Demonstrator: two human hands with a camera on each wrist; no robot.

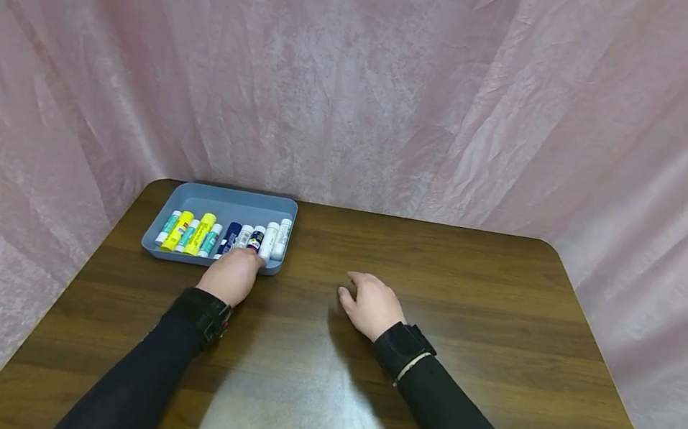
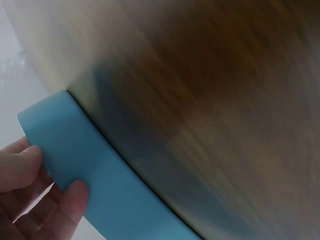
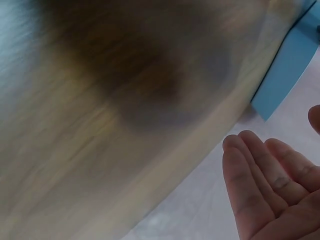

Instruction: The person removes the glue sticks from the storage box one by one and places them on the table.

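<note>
Tubes [image 1: 201, 234] rowed inside tray [image 1: 235, 199], likely against rolling. Left hand [image 1: 231, 277] over tray's near side; can't tell whether pinching. Right hand [image 1: 374, 307] right of tray, fingers together.

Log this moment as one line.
Left hand: at near side of tray, grip unclear; tubes: in tray; right hand: empty

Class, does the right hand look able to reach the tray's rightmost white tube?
Probably yes: the right hand seems free, bare table leads to the tray, and the left hand leaves the tube uncovered.
</note>
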